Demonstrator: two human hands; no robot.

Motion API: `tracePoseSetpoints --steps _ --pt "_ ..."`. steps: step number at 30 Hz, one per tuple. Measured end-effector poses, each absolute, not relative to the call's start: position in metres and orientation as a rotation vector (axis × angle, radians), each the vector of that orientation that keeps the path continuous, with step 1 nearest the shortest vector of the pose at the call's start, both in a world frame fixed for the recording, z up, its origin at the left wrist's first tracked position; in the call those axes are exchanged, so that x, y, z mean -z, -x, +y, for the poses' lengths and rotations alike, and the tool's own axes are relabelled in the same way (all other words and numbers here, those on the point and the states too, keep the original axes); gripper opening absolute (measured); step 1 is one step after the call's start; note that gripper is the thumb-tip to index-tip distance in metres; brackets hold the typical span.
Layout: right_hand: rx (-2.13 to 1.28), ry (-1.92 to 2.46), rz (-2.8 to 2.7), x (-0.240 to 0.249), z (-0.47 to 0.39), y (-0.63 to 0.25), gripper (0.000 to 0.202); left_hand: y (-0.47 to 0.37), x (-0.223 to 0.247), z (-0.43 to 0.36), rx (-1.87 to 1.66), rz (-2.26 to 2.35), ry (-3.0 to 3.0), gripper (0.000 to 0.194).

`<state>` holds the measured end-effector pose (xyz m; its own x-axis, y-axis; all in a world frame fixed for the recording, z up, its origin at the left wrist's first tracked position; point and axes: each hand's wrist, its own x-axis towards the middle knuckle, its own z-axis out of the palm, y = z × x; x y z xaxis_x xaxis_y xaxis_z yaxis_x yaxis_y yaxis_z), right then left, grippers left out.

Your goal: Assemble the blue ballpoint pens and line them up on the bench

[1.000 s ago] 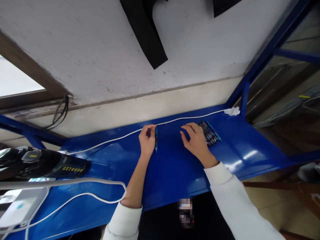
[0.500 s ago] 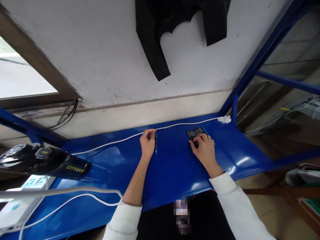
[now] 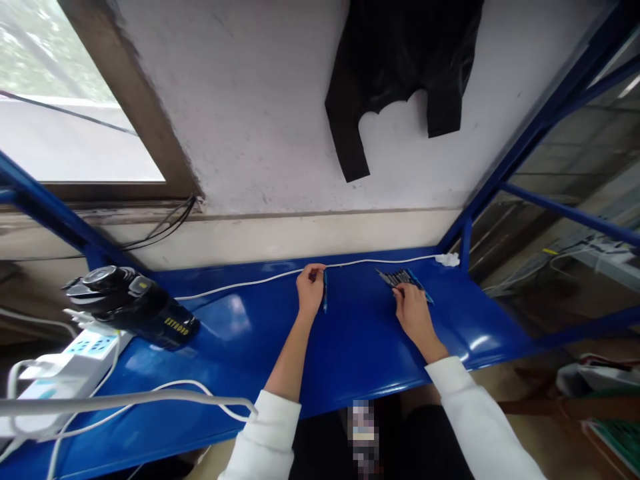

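My left hand (image 3: 311, 291) is at the back of the blue shelf, fingers bent and fingertips pinched at the upper end of a slim blue pen (image 3: 325, 293). That pen lies pointing toward me, just right of the hand. Further right, my right hand (image 3: 414, 311) bends over a row of dark pens (image 3: 400, 275) lying side by side. Its thumb and fingers close on the near part of a dark pen on the row's left side, which slants away from the others. A blue pen (image 3: 427, 296) lies at the row's right edge, partly behind my fingers.
A white cable (image 3: 273, 276) runs along the back of the shelf (image 3: 350, 353) to a crumpled white lump (image 3: 447, 259). A black bottle (image 3: 135, 307) and a white power strip (image 3: 75, 370) stand left, with loose white cords. Blue posts frame both sides.
The camera view has shifted, so everything sits differently in the picture. At the right hand, a dark pen at the left of the row now slants away from it. The left hand stays at its blue pen.
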<state>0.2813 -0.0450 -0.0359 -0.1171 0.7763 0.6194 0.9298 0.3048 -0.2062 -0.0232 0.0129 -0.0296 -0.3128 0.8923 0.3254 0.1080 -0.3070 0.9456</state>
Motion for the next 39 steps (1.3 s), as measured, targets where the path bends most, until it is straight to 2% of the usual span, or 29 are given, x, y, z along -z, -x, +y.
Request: tracePoseSetpoints --steps 14,20,27,35,39 --pt "0.111 1.453 -1.947 0.027 -0.055 -0.271 0.034 0.017 0.029 0.013 -1.639 1.400 -1.488 0.007" --pt "-0.019 1.302 -2.052 0.010 -0.015 -0.232 0.036 0.017 0.032 0.014 -1.551 1.431 -1.667 0.027" --pt "-0.269 1.120 -2.104 0.009 0.055 -0.153 0.037 0.020 0.027 0.012 -1.462 1.437 -1.794 0.035" --pt "-0.356 1.044 -2.255 0.003 0.030 -0.159 0.036 0.014 0.017 0.004 -1.501 1.461 -1.796 0.011" --pt "-0.394 1.076 -2.228 0.000 0.032 -0.158 0.035 0.010 0.008 -0.004 -1.542 1.442 -1.774 0.015"
